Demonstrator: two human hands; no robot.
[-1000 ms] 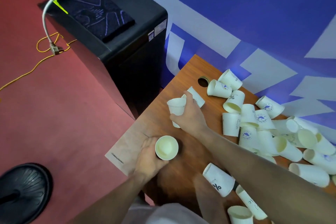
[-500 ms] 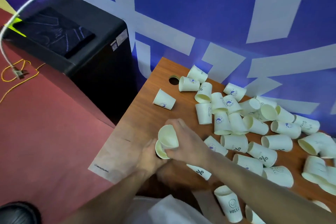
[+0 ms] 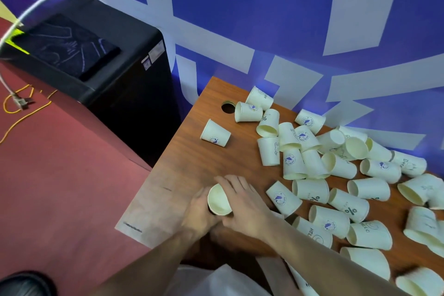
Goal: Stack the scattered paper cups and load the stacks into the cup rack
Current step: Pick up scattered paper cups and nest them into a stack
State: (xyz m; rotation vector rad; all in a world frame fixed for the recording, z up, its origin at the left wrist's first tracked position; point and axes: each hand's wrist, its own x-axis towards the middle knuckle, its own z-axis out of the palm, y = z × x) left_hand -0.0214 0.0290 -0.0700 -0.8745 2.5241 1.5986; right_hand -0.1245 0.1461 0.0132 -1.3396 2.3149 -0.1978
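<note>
Both my hands meet near the front left corner of the wooden table (image 3: 192,163). A short stack of white paper cups (image 3: 218,200), mouth tilted up toward me, sits between them. My left hand (image 3: 198,211) grips it from the left and below. My right hand (image 3: 242,202) wraps its fingers over the top cup from the right. Several more white cups with blue logos lie scattered on their sides across the table's middle and right (image 3: 312,158). One cup (image 3: 215,133) lies alone near the left edge. No cup rack is in view.
A tall black cabinet (image 3: 96,74) stands left of the table against the blue and white wall. A white cable and a yellow cord (image 3: 21,113) lie on the red floor. A round cable hole (image 3: 227,107) is in the table's far left corner.
My right hand carried a cup from the table's far left down to my left hand's cup and pushed it in. The view has swung to the right.
</note>
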